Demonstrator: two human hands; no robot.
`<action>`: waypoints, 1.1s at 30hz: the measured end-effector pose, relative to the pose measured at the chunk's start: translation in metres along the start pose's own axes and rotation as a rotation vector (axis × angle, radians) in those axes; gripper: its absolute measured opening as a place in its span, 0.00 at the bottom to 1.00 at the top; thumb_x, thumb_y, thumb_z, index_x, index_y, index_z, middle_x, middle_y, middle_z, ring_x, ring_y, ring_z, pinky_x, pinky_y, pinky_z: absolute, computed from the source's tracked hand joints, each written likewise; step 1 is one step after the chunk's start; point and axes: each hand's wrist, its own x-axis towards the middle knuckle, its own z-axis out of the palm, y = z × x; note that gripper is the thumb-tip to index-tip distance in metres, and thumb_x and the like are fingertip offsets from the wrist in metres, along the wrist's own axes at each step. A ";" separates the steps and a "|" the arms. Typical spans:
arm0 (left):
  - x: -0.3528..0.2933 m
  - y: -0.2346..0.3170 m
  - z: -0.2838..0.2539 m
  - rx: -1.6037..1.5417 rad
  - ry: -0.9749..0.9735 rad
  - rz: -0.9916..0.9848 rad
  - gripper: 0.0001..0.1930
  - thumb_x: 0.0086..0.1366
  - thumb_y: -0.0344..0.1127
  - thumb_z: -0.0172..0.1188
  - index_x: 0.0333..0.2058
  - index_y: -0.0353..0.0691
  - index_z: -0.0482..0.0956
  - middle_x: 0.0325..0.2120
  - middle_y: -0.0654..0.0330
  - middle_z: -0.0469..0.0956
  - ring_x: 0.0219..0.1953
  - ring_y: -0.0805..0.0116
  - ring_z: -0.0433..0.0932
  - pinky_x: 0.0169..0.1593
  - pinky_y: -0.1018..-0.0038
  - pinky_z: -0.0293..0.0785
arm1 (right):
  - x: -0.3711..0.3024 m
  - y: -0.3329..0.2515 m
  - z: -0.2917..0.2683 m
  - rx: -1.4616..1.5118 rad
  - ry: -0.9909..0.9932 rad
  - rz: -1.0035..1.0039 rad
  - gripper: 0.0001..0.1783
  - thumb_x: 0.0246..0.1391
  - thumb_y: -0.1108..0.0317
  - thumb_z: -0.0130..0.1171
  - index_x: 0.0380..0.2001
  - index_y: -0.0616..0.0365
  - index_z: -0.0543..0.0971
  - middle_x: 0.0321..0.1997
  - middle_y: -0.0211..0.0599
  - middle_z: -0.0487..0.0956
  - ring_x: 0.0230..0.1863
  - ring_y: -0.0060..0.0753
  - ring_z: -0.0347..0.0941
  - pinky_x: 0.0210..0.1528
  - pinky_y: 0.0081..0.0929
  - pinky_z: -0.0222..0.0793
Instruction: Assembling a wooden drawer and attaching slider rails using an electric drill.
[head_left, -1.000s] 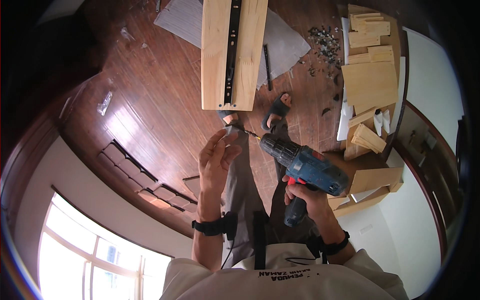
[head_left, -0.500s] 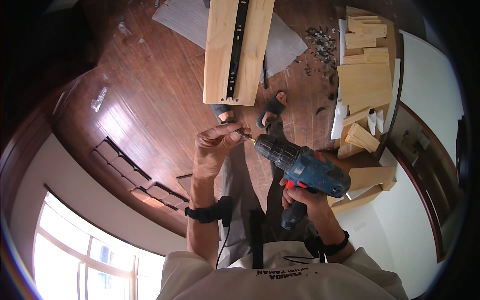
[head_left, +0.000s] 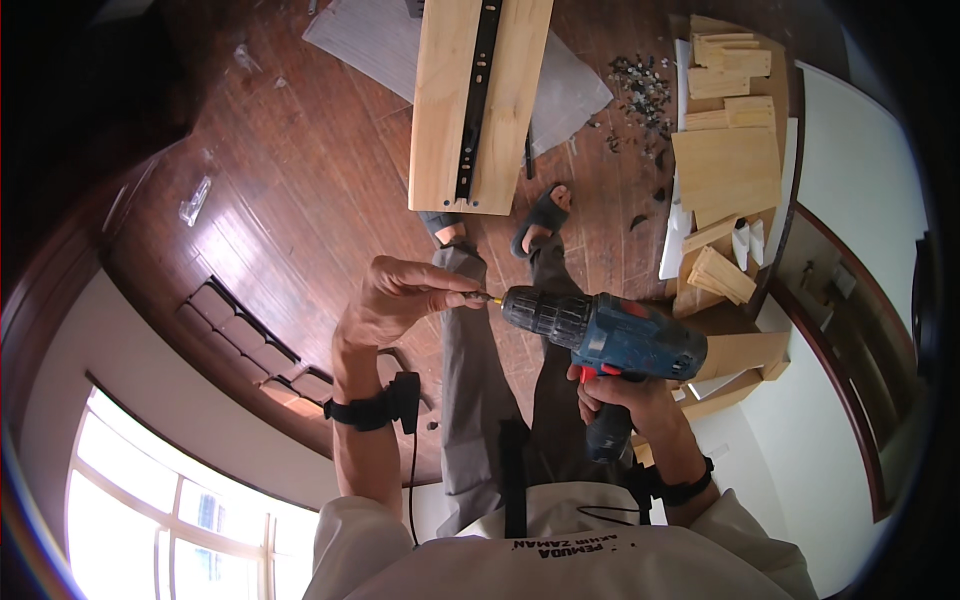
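Note:
My right hand [head_left: 630, 398] is wrapped round the handle of a blue and black cordless drill [head_left: 612, 335], its fingers at the red trigger. The drill points left, and a short yellowish bit [head_left: 497, 299] sticks out of its black chuck. At the bit's tip, my left hand [head_left: 392, 296] pinches a small dark screw [head_left: 476, 296] between thumb and fingers; its details are too small to make out. Beyond my feet is a pale wooden board [head_left: 437, 130] with a long black slotted metal rail [head_left: 473, 115] lying along it.
Small dark hardware pieces [head_left: 642, 95] are scattered on the wooden floor [head_left: 300, 170]. To the right lie stacked pale wood panels [head_left: 725, 170]. A grey sheet [head_left: 570, 95] lies under the board. Black-framed parts [head_left: 240, 325] rest along the left wall.
My left hand has moved left and slightly down, its wrist turning. The drill has swung closer to level, its bit still meeting the pinched fingers.

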 end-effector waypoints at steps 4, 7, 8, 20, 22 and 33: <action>0.010 0.021 -0.009 0.132 -0.091 -0.099 0.09 0.58 0.23 0.66 0.39 0.29 0.84 0.33 0.53 0.85 0.38 0.65 0.85 0.45 0.74 0.82 | 0.000 0.003 -0.007 -0.099 -0.025 0.007 0.18 0.48 0.75 0.63 0.44 0.63 0.75 0.35 0.40 0.78 0.23 0.27 0.75 0.26 0.29 0.75; 0.022 0.026 -0.014 0.159 -0.230 -0.170 0.09 0.59 0.23 0.65 0.39 0.28 0.83 0.33 0.51 0.85 0.37 0.64 0.85 0.44 0.73 0.83 | -0.006 0.022 -0.026 -0.369 -0.004 0.003 0.16 0.49 0.72 0.66 0.43 0.58 0.77 0.36 0.34 0.80 0.28 0.28 0.78 0.31 0.27 0.76; 0.023 0.023 -0.015 -0.001 -0.217 -0.172 0.09 0.59 0.22 0.65 0.39 0.27 0.83 0.33 0.49 0.84 0.37 0.61 0.85 0.44 0.71 0.83 | -0.007 0.028 -0.027 -0.588 0.007 -0.180 0.17 0.49 0.69 0.67 0.44 0.56 0.78 0.37 0.32 0.81 0.32 0.28 0.79 0.35 0.27 0.76; 0.049 -0.027 0.052 -1.170 0.354 -0.042 0.13 0.71 0.39 0.53 0.46 0.36 0.77 0.17 0.72 0.66 0.22 0.80 0.65 0.31 0.80 0.70 | 0.014 0.039 0.025 -0.593 0.104 -0.287 0.09 0.57 0.72 0.59 0.42 0.59 0.77 0.31 0.29 0.76 0.27 0.22 0.73 0.33 0.23 0.72; 0.060 -0.021 0.062 -1.227 0.418 -0.038 0.14 0.72 0.40 0.50 0.47 0.36 0.76 0.17 0.73 0.64 0.22 0.81 0.65 0.31 0.79 0.71 | 0.028 0.032 0.032 -0.756 0.199 -0.504 0.13 0.51 0.72 0.63 0.40 0.60 0.76 0.28 0.33 0.77 0.25 0.30 0.75 0.31 0.25 0.73; 0.075 -0.007 0.043 -0.648 0.513 -0.170 0.18 0.73 0.38 0.45 0.50 0.30 0.76 0.21 0.64 0.75 0.26 0.73 0.77 0.35 0.74 0.77 | 0.045 0.028 0.037 -1.198 0.333 -0.973 0.35 0.39 0.65 0.75 0.51 0.62 0.70 0.48 0.42 0.76 0.44 0.40 0.73 0.45 0.33 0.69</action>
